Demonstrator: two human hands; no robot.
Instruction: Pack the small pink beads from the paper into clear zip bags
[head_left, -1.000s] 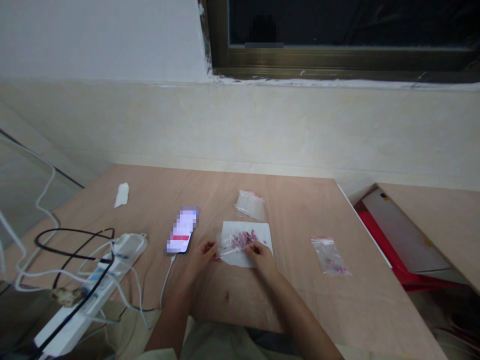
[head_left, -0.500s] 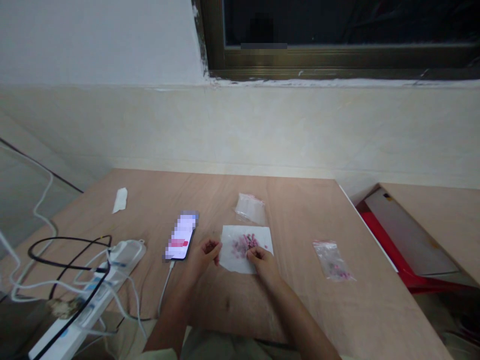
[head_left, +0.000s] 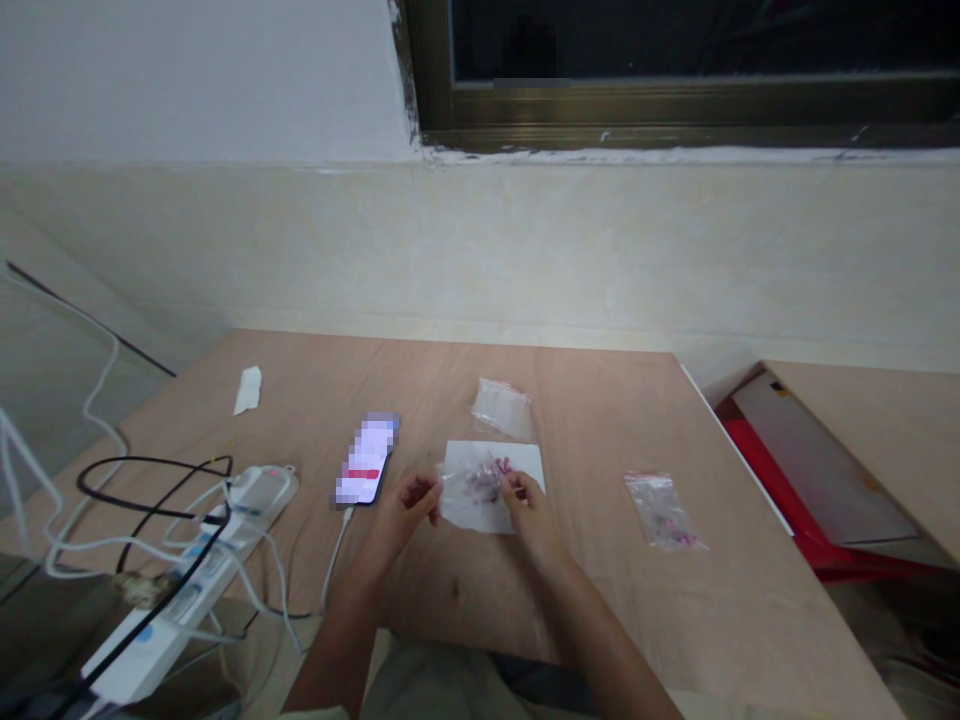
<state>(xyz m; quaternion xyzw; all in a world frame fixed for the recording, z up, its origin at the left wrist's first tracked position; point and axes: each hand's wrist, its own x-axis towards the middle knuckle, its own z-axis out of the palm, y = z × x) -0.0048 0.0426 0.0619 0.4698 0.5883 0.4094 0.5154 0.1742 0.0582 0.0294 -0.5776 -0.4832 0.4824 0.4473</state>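
A small clear plastic bag (head_left: 472, 478) is stretched between my hands, over a white sheet of paper (head_left: 466, 517). My left hand (head_left: 411, 505) pinches its left edge, fingers curled. At the other side, my right hand (head_left: 527, 505) grips the bag's right edge between thumb and forefinger. Small pink beads (head_left: 503, 465) show on the paper beside my right fingertips; others look blurred through the bag, and I cannot tell whether they are inside it or under it.
Behind the paper lie clear zip bags (head_left: 502, 408). Another zip bag (head_left: 664, 512) with pink pieces rests to the right. On the left are a charging phone (head_left: 366, 460), a scrap of white paper (head_left: 247, 390) and a power strip (head_left: 199, 570) with tangled cables.
My right hand has shifted slightly right and up from over the beads. The clear bag shows more plainly between my hands, and the whole view has tilted a little.
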